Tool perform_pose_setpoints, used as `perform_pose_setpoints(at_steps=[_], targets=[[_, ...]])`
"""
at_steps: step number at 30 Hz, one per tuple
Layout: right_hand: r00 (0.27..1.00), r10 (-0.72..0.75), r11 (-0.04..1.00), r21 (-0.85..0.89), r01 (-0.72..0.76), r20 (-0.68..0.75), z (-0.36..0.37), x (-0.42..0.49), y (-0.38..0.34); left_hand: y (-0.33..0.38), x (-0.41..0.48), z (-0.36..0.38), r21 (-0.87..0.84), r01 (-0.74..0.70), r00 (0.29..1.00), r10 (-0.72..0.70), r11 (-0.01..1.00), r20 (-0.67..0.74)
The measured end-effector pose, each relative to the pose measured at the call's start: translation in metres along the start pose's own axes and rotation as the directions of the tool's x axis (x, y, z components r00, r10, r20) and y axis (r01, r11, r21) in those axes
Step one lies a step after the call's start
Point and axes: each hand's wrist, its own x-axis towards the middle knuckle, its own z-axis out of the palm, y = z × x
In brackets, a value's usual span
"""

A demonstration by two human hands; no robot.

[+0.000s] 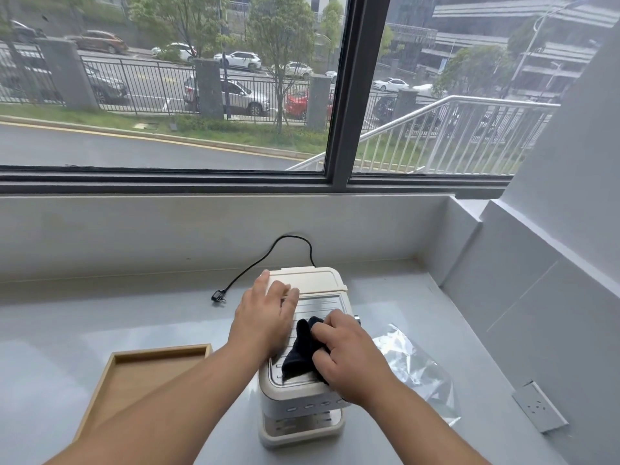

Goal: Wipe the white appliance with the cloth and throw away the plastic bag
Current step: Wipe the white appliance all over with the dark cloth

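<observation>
The wide grey tabletop (134, 317) under the window carries everything. With the appliance as the middle of the clock, a shallow rectangular wooden tray (141, 377) lies at about eight o'clock, near it but apart. The cream-white boxy appliance (312, 280), with a ribbed metal top, stands straight in front of me. At three o'clock a crumpled clear plastic bag (416, 364) lies flat on the tabletop just beside it, and neither hand touches it.

I judge the wiping to be the step in hand, with the bag not yet dealt with. My left hand (265, 317) lies on the nine o'clock side of the appliance's top. Its fingers are nearly straight and spread, grasping nothing, and it seems to be steadying the box. My right hand (349, 357) is on the four o'clock side with its fingers curled, gripping a small dark navy cloth (302, 350). The cloth is bunched and pressed onto the metal top.

Next I would sweep the cloth across the ribs, up to the lid at twelve o'clock and down the sides, while the left hand braces. Then the bag needs picking up, though I see no bin.

A thin black power cord (255, 263) runs from behind the appliance to a plug lying loose at ten o'clock.
</observation>
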Motion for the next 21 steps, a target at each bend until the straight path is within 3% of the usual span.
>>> perform_pose_setpoints(at_steps=[12, 21], targets=[[0.989, 0.096, 0.984, -0.137, -0.111, -0.109, 0.007, 0.064, 0.015, -0.006, 0.003, 0.002, -0.036, -0.024, 1.0, 0.024, 0.999, -0.011], [0.978, 0.119, 0.979, -0.142, -0.145, -0.172, 0.016, 0.108, 0.014, -0.009, 0.006, 0.004, -0.044, -0.004, 1.0, 0.004, 0.999, -0.006]])
